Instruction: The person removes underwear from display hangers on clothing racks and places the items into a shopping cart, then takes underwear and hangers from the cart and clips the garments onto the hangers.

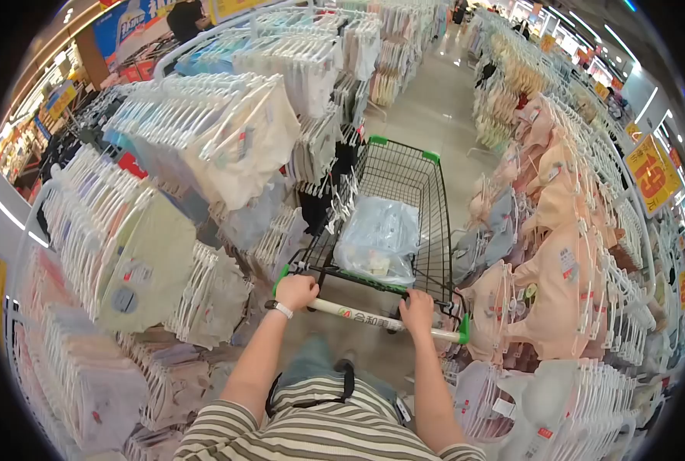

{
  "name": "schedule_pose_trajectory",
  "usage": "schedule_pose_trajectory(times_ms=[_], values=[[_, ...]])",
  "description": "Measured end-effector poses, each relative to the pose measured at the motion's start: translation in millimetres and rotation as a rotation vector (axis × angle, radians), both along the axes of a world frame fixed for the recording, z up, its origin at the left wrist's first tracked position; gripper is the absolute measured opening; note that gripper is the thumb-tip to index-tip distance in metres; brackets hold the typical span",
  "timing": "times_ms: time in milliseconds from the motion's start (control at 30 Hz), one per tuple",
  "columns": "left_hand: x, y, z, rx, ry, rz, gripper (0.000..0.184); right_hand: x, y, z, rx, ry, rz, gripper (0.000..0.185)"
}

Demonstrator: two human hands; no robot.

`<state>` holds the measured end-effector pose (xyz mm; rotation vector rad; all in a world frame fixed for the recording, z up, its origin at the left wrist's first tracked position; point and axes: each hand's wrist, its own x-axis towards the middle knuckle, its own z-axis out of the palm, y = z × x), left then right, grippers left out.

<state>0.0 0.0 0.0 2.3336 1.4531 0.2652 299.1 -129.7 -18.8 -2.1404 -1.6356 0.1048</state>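
Observation:
My left hand [297,292], with a band at the wrist, is closed round the left part of the cart's pale handle bar [365,314]. Further right on the same bar, my right hand [416,310] is also closed round it. The bar has green end caps and printed lettering. Ahead of my hands is the wire shopping cart [437,207] with green corners. Inside its basket lies a bulky package in clear bluish plastic [379,237]; what it contains is hard to make out.
Racks of hanging underwear [242,146] line the left side, close to the cart. Racks of pink and peach bras [561,261] stand on the right. A tiled aisle floor [435,92] runs ahead between them. A yellow price sign [651,174] hangs at the right.

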Motion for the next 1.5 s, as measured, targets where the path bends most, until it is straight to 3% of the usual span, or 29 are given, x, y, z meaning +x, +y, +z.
schedule_pose_trajectory(times_ms=[67, 100, 800, 1200, 1500], values=[[-7.0, 4.2, 5.3, 0.025, 0.018, 0.009, 0.028, -7.7, 6.5, -9.1, 0.035, 0.035, 0.01, 0.032], [5.3, -57.5, -1.1, -0.032, -0.05, 0.012, 0.026, 5.5, -56.3, 9.5, 0.013, -0.053, 0.012, 0.032], [-205.7, -262.9, -0.6, -0.004, -0.075, -0.08, 0.028, -214.1, -271.5, 13.1, -0.108, -0.029, -0.1, 0.026], [-294.0, -412.1, -2.9, 0.058, -0.047, 0.085, 0.025, -293.6, -400.5, -15.5, -0.219, 0.045, 0.113, 0.044], [-353.8, -535.1, -5.1, 0.134, -0.045, 0.144, 0.025, -350.7, -494.4, -21.8, -0.238, -0.006, 0.173, 0.039]])
